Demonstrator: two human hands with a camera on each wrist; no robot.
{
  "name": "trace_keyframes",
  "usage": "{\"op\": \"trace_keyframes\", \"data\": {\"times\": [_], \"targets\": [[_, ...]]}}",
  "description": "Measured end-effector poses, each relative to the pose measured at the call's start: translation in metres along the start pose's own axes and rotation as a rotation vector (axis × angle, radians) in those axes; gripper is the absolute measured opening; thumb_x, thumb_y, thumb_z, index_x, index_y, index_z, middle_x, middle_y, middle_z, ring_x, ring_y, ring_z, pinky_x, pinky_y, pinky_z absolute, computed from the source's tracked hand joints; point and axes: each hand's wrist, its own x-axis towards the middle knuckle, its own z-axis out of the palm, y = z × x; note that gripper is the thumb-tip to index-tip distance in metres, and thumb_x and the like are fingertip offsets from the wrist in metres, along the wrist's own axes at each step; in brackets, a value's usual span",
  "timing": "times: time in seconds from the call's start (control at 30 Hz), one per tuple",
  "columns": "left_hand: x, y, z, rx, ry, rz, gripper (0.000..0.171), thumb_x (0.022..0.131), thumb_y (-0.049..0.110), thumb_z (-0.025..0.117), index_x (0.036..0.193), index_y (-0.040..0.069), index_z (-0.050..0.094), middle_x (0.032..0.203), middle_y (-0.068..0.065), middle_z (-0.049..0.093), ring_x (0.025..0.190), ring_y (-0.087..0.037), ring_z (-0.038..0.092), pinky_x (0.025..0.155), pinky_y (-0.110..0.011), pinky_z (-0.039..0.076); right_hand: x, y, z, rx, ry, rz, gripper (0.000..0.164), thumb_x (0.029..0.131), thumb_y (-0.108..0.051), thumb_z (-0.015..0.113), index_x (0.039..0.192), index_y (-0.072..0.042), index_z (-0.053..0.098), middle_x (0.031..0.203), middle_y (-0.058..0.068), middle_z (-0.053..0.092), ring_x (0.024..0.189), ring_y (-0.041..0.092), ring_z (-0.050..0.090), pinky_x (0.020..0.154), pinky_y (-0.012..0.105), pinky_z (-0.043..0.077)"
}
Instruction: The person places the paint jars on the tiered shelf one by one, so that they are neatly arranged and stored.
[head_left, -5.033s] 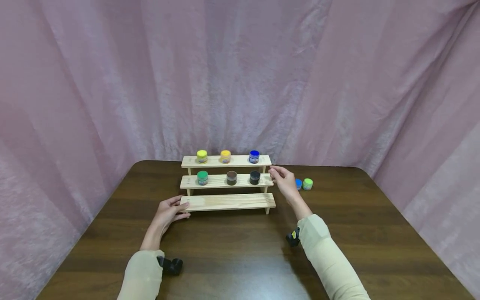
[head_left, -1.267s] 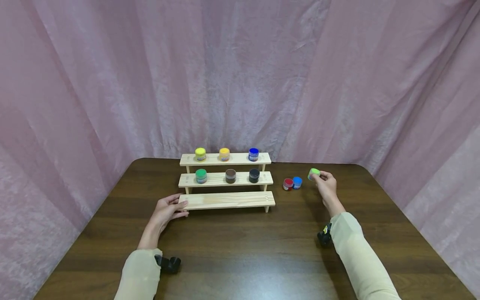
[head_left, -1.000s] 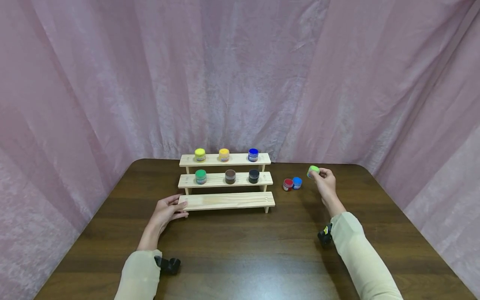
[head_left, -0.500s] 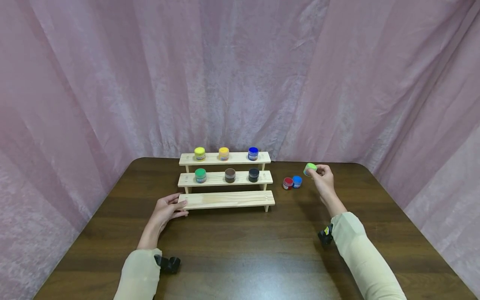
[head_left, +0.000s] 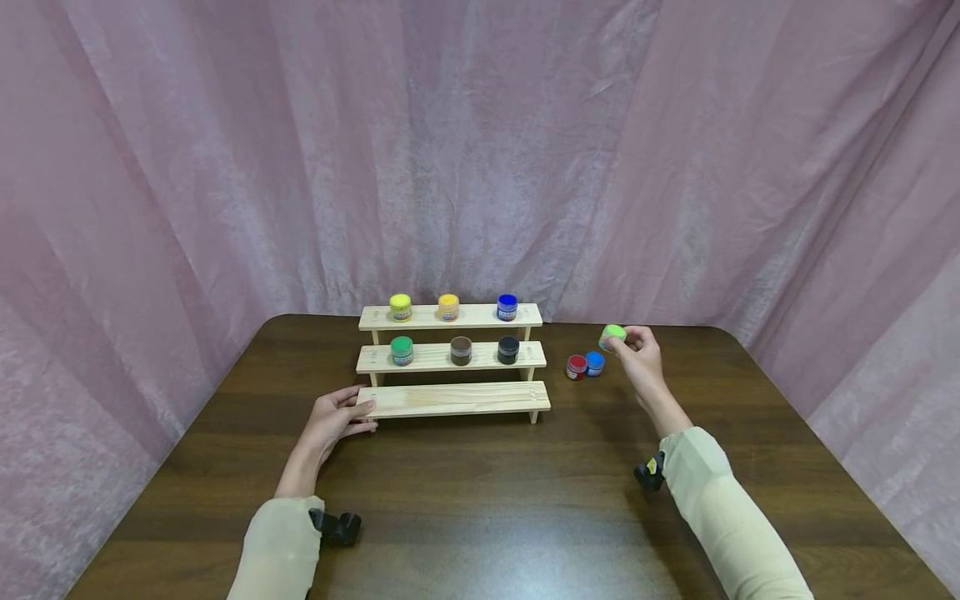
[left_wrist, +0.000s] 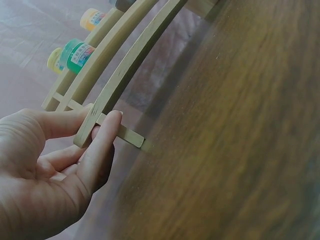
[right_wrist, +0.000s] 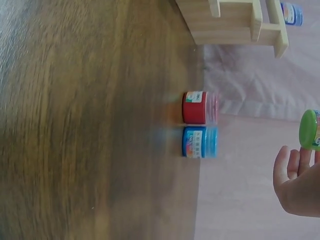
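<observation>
My left hand (head_left: pixel 328 423) grips the left end of the lowest board of a three-step wooden display stand (head_left: pixel 457 400). In the left wrist view the thumb lies along the board's end, with fingers on its other side near the leg. At the right, my right hand (head_left: pixel 642 360) pinches a light green paint jar (head_left: pixel 612 336) between thumb and fingers, held above the table. A red paint jar (head_left: pixel 576 367) and a blue paint jar (head_left: pixel 594 363) stand side by side on the table, below and left of that hand. The right wrist view cuts off part of the light green jar (right_wrist: pixel 309 130).
On the top step are yellow (head_left: pixel 401 307), orange-yellow (head_left: pixel 448 307) and dark blue (head_left: pixel 507 307) jars. Green (head_left: pixel 402 351), brown (head_left: pixel 461 351) and black (head_left: pixel 507 350) jars stand on the middle step. A pink curtain (head_left: pixel 480 150) hangs behind the brown table (head_left: pixel 480 508).
The light green jar, on the table five seconds ago, is now in my right hand, which went right from the stand to it. Lately hand and jar have shifted slightly left. The left hand keeps its grip.
</observation>
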Motion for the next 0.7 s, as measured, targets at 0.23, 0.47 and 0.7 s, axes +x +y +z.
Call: {"op": "trace_keyframes", "data": {"times": [0.23, 0.47, 0.7], "targets": [[-0.001, -0.002, 0.000, -0.011, 0.004, -0.010, 0.066, 0.095, 0.002, 0.060, 0.150, -0.011, 0.024, 0.121, -0.018, 0.047, 0.076, -0.009, 0.068, 0.074, -0.026, 0.065, -0.004, -0.007, 0.006, -0.026, -0.028, -0.018, 0.030, 0.093, -0.014, 0.060, 0.118, -0.007, 0.046, 0.096, -0.010, 0.050, 0.089, -0.002, 0.049, 0.073, 0.008, 0.045], [-0.001, -0.002, -0.001, -0.004, -0.003, -0.005, 0.066, 0.095, 0.002, 0.059, 0.150, -0.011, 0.024, 0.125, -0.021, 0.046, 0.077, -0.009, 0.068, 0.075, -0.025, 0.065, -0.011, -0.014, 0.011, -0.027, -0.054, -0.022, 0.034, 0.094, -0.013, 0.059, 0.123, -0.004, 0.045, 0.101, -0.008, 0.050, 0.092, -0.001, 0.049, 0.079, 0.008, 0.047], [0.001, -0.001, 0.000, 0.004, 0.001, 0.007, 0.065, 0.096, 0.003, 0.059, 0.150, -0.011, 0.024, 0.125, -0.021, 0.046, 0.078, -0.009, 0.068, 0.075, -0.025, 0.065, -0.014, -0.019, 0.015, -0.030, -0.095, -0.030, 0.036, 0.094, -0.014, 0.058, 0.126, -0.005, 0.044, 0.106, -0.006, 0.051, 0.096, 0.001, 0.050, 0.078, 0.004, 0.048]]}}
